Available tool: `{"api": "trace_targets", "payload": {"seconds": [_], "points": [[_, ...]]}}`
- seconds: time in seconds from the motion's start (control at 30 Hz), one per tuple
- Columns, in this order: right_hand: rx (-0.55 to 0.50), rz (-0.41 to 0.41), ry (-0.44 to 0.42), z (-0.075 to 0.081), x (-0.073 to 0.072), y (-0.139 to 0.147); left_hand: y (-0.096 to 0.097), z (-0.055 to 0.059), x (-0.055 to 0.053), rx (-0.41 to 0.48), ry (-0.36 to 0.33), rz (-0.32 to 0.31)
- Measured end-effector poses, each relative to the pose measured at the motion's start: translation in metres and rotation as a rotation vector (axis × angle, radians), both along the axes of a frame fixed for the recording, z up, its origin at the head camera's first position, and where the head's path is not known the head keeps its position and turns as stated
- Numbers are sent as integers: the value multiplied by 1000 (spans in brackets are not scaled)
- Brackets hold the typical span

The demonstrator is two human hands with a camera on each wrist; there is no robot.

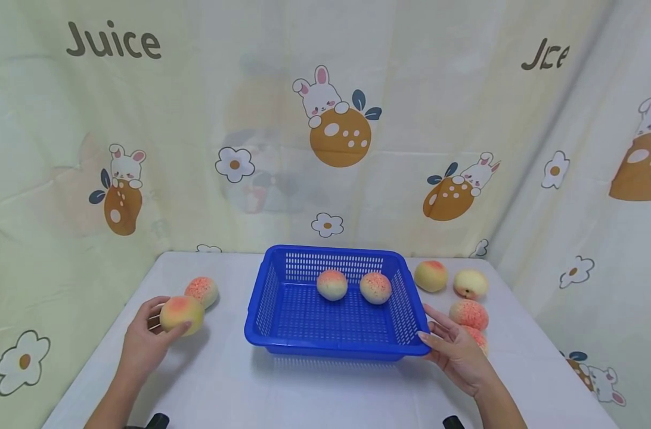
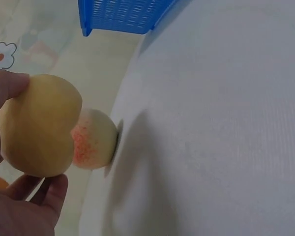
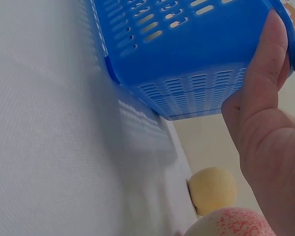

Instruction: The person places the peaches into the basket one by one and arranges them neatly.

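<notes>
My left hand (image 1: 143,344) grips a yellow peach with a red blush (image 1: 182,316), thumb on one side and fingers on the other. In the left wrist view this peach (image 2: 42,128) is held over the table's edge area, overlapping a speckled pink-and-cream peach (image 2: 99,140) that rests on the table behind it. At the centre is a blue plastic basket (image 1: 336,348) with slotted walls. My right hand (image 1: 459,353) holds its right front corner, the thumb over the rim in the right wrist view (image 3: 268,54). Two peaches, one blushed (image 1: 332,286) and one speckled (image 1: 375,289), lie inside the basket.
Right of the basket lie a yellow peach with a red top (image 1: 431,276), a pale yellow one (image 1: 471,284) and two speckled pink ones (image 1: 468,314), the nearest partly behind my right hand. A printed curtain (image 1: 272,196) hangs behind the white table (image 1: 325,399) and along its sides.
</notes>
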State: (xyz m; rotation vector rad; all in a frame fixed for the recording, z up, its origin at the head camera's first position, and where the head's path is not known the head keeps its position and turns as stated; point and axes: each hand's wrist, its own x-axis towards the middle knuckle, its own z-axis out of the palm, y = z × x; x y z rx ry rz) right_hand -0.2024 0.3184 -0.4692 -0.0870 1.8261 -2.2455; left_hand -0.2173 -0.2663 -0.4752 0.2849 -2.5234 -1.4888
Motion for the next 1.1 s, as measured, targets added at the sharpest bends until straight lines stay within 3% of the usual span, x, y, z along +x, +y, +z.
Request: {"api": "trace_targets", "payload": {"seconds": [0.67,1.1], "points": [[0,-12,-24,0,-1,0,18,22,-17,-33,28,-87],[6,-15,-28,0,-2,0,26,34,-35,-54,58,-195]]}}
